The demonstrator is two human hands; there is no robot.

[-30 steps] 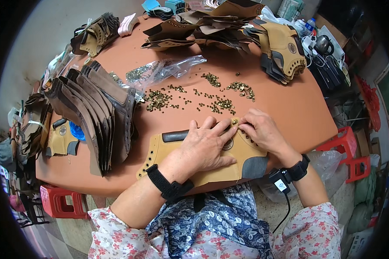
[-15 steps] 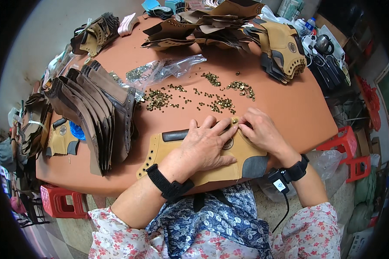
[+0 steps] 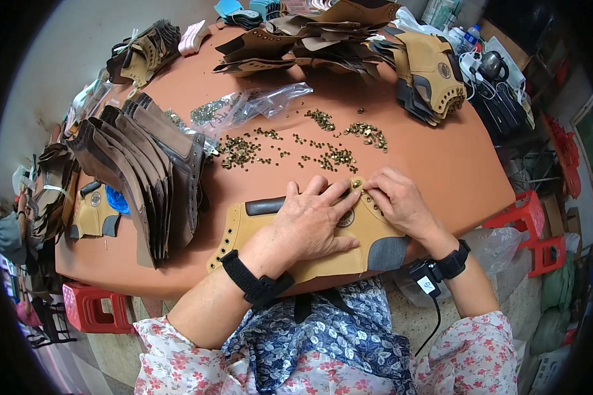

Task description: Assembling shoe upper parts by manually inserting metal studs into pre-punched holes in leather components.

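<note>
A tan boot upper (image 3: 336, 253) with a black collar strip, a dark grey patch and a row of eyelets lies along the table's near edge. Flat across its middle rests my left hand (image 3: 310, 220), fingers spread, partly covering a round emblem. The left fingertips reach a brass lace hook (image 3: 356, 184) at the upper's far corner. My right hand (image 3: 398, 204) pinches at the eyelet edge just right of that hook. Whatever small piece may be between the right fingertips is hidden. Small brass fittings (image 3: 240, 153) lie in loose heaps beyond the hands.
Brown boot uppers (image 3: 148, 178) stand fanned out at left. More stacks of uppers (image 3: 431, 79) sit at the far side and far right. A clear plastic bag (image 3: 263, 102) of fittings lies behind the heaps. Red stools (image 3: 99, 308) flank the orange-brown table (image 3: 454, 158).
My right fingers have shifted slightly, and more eyelets along the upper's right edge show beneath them. The left hand stays nearly in place.
</note>
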